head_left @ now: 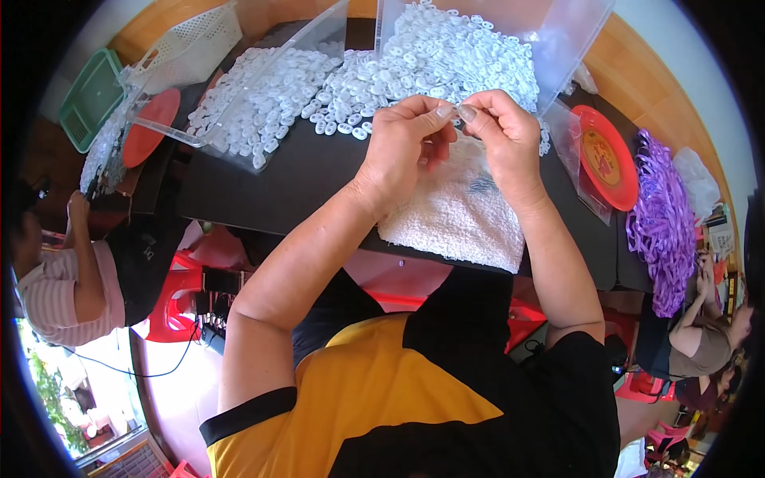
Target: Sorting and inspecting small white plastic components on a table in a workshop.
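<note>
My left hand (pixel 405 147) and my right hand (pixel 508 139) meet above the table, thumbs and fingertips pinched together. Whatever sits between the fingertips is too small to make out. Under them a white terry towel (pixel 454 227) lies at the table's near edge, with a little cluster of thin grey pieces (pixel 483 184) on it. Just beyond my hands spreads a heap of small white oval plastic pieces with holes (pixel 430 64), spilling from a clear plastic bin (pixel 570 48). A second heap of the same pieces (pixel 275 99) lies to the left.
Another clear bin (pixel 187 140) lies at the left, near a red plate (pixel 151 127), a white basket (pixel 195 40) and a green tray (pixel 90 99). Rightward are a red round tray (pixel 624 171) and a purple ribbon bundle (pixel 661 223). People sit at both sides.
</note>
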### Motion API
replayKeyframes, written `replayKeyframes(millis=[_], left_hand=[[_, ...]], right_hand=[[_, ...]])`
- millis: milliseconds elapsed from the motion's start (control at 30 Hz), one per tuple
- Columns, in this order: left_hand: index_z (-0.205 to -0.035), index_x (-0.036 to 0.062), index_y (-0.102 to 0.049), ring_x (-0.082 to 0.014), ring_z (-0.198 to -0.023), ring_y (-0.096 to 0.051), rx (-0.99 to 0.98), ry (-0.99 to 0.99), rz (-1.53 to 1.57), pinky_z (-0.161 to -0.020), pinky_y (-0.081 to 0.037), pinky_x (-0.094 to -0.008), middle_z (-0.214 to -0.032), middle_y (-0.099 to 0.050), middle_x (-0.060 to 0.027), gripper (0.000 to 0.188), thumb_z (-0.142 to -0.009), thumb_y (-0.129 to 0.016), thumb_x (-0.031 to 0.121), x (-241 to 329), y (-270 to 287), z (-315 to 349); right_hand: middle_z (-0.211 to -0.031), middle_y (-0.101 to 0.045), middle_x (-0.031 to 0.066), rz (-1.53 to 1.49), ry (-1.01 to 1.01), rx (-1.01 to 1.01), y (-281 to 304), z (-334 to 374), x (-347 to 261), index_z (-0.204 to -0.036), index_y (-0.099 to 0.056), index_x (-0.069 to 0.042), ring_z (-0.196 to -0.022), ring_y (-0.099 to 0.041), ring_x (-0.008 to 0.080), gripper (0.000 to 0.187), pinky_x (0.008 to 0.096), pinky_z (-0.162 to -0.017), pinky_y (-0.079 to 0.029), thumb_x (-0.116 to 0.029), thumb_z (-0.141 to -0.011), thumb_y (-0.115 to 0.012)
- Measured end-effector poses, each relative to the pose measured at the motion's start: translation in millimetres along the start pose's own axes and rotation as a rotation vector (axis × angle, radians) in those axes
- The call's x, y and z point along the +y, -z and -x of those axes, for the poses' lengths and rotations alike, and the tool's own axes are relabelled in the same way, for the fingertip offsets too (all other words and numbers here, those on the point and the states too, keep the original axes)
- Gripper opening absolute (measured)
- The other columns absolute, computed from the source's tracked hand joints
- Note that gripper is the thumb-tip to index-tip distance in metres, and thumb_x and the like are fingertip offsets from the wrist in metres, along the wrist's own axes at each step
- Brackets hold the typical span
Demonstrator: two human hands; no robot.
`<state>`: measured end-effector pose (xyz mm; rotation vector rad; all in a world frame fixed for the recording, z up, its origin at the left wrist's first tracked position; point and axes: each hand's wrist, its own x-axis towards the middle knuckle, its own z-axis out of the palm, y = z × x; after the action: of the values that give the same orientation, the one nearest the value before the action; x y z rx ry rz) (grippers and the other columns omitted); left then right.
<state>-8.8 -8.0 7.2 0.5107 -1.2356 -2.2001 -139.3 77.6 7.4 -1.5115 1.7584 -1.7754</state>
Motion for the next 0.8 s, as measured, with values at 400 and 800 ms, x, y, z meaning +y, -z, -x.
replayKeyframes(millis=[400,800], left_hand=[[-0.090,-0.0020,-0.057,-0.0147,-0.055,-0.053,-0.251,0.185,0.101,-0.043,-0.037,-0.0251,-0.076,-0.058,-0.0079,0.022,-0.095,-0.051,0.018,5,22,-14],[-0.088,-0.0010,-0.060,-0.0112,-0.050,-0.051,-0.109,0.045,-0.086,-0.042,-0.036,-0.0231,-0.070,-0.059,-0.0059,0.013,-0.091,-0.061,0.011,6,14,-8]], right_hand=[[-0.078,-0.066,0.0055,0.100,0.113,-0.071,5,1,-8,-0.091,-0.061,0.001,-0.073,-0.062,0.0108,0.006,0.0252,-0.065,-0.049,0.001,-0.085,-0.059],[-0.080,-0.063,0.0021,-0.169,-0.207,-0.121,9,-4,-14,-0.093,-0.064,0.000,-0.071,-0.058,0.0079,0.008,0.0231,-0.065,-0.049,-0.005,-0.086,-0.064]])
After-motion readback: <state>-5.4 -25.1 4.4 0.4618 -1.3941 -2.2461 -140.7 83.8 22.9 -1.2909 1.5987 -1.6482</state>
